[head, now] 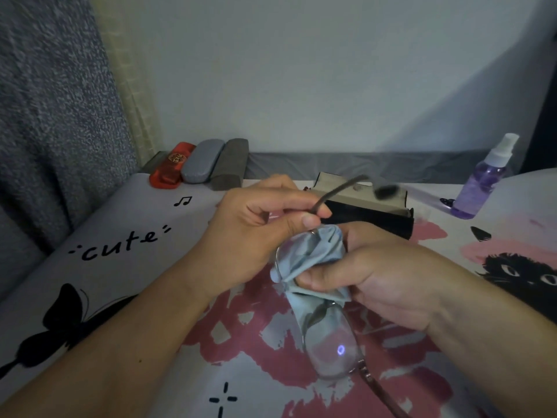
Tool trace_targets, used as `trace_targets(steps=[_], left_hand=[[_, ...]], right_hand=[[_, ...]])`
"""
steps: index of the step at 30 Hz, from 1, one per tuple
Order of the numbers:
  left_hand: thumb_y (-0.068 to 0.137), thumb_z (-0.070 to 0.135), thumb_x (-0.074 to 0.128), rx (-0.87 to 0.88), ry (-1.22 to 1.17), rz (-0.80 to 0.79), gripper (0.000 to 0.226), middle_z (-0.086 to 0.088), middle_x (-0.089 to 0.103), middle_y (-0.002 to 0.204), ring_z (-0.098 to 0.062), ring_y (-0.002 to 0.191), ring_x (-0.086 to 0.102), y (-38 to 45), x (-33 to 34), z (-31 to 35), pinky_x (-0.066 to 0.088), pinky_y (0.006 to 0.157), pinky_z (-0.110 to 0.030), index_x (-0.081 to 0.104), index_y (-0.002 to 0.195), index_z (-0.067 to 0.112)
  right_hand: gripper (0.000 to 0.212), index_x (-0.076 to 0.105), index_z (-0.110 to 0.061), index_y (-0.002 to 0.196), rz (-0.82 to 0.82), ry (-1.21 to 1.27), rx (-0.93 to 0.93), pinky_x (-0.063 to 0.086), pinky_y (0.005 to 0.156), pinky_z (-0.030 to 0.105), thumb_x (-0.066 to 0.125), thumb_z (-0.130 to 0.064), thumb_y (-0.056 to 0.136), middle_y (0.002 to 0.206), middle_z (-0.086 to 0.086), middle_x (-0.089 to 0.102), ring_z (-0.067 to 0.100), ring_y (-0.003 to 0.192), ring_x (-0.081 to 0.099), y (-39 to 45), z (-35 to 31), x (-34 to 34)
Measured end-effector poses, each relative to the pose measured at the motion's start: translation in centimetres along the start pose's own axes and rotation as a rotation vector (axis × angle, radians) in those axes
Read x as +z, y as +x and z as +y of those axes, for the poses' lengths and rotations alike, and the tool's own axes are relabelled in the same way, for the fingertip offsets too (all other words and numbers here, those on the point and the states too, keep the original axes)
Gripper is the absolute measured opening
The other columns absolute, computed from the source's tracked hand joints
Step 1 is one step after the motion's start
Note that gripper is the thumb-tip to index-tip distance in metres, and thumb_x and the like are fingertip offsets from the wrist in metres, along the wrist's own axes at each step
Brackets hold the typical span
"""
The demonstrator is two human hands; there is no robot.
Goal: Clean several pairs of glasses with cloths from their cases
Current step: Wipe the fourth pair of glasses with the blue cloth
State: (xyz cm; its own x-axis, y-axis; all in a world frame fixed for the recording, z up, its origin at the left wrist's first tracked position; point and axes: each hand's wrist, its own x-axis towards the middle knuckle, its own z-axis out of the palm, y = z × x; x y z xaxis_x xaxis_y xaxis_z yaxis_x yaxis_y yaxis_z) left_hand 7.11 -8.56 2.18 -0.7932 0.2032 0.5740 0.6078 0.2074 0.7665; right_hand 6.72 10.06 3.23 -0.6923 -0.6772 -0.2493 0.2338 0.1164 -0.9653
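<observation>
— So, which step is this?
— Wiping. The left hand (256, 233) pinches the glasses (328, 342) by one arm; the right hand (370, 282) squeezes the blue cloth (310, 260) around the far lens, at centre.
— And next?
— Probably the near lens at 6 o'clock. Open case (361, 212) waits at 12, three closed cases (202, 165) at 10.

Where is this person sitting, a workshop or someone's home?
Most likely a home bedroom: the work surface looks like a bed under a printed sheet with cats and the word "cute", a grey curtain hangs at the left, against a plain wall.
</observation>
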Motion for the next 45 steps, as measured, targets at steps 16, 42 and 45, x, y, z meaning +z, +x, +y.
trace_targets(steps=[16,42,45], left_hand=[[0.09,0.017,0.071,-0.03,-0.021,0.079,0.013,-0.008,0.073,0.093,-0.037,0.092,0.067,0.2,1.7,-1.1,0.052,0.087,-0.06,0.079,0.099,0.023],[0.093,0.019,0.066,0.005,0.021,-0.031,0.014,-0.003,0.07,0.092,-0.023,0.088,0.066,-0.5,1.6,-0.9,0.052,0.084,-0.035,0.076,0.1,0.026],[0.094,0.016,0.066,-0.012,0.009,0.005,0.011,-0.004,0.069,0.092,-0.028,0.091,0.065,-0.1,1.7,-1.1,0.054,0.086,-0.043,0.076,0.096,0.021]], right_hand=[[0.052,0.067,-0.009,0.117,0.344,0.245,-0.167,0.058,0.091,0.042,0.076,0.015,0.072,0.106,0.013,0.077,0.028,0.099,0.076,0.4,-0.2,0.9],[0.03,0.067,-0.005,0.107,-0.005,-0.287,-0.039,0.058,0.095,0.043,0.071,0.013,0.083,0.101,0.017,0.074,0.029,0.1,0.073,-0.5,-0.4,-0.9],[0.039,0.066,-0.008,0.111,0.086,-0.167,-0.106,0.058,0.094,0.041,0.074,0.015,0.08,0.099,0.012,0.076,0.025,0.1,0.074,0.1,-0.3,0.0]])
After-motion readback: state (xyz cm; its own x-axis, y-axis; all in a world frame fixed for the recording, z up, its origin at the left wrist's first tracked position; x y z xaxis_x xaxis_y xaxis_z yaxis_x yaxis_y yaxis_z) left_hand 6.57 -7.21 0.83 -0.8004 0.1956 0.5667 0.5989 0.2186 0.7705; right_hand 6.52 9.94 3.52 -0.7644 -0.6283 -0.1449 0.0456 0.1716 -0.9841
